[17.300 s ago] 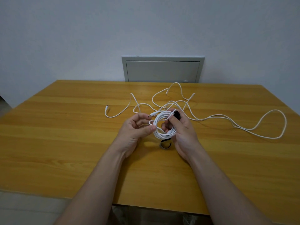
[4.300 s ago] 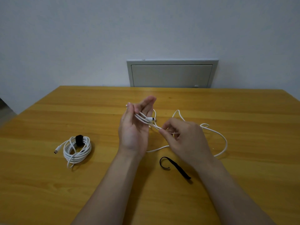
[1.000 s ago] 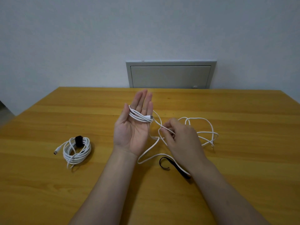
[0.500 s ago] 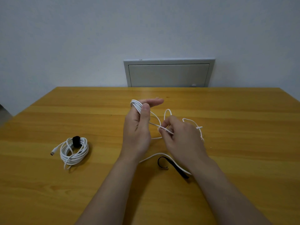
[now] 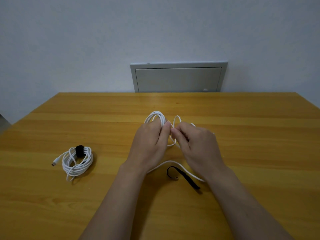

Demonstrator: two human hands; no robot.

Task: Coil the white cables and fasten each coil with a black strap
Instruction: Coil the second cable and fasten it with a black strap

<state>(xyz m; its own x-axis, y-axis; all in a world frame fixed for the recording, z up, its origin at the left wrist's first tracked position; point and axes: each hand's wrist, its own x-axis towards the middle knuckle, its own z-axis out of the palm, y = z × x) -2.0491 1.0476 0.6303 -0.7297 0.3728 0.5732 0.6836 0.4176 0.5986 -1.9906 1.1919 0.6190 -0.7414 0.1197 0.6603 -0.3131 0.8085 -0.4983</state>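
Strapped coil (image 5: pixel 77 160) left; 2nd cable (image 5: pixel 156 116) half-coiled, strap (image 5: pixel 183 177) loose.

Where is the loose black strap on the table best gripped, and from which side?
Probably its curled end: the black strap lies flat, but that end lifts off the table. Pinch it from the near side; the white cable runs just behind.

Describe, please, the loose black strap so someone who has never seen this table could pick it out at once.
On the wooden table, look between the person's two forearms. The loose black strap lies flat there, curled at one end, beside a run of white cable. Unlike the other black strap, wrapped round the finished coil at the left, it fastens nothing.
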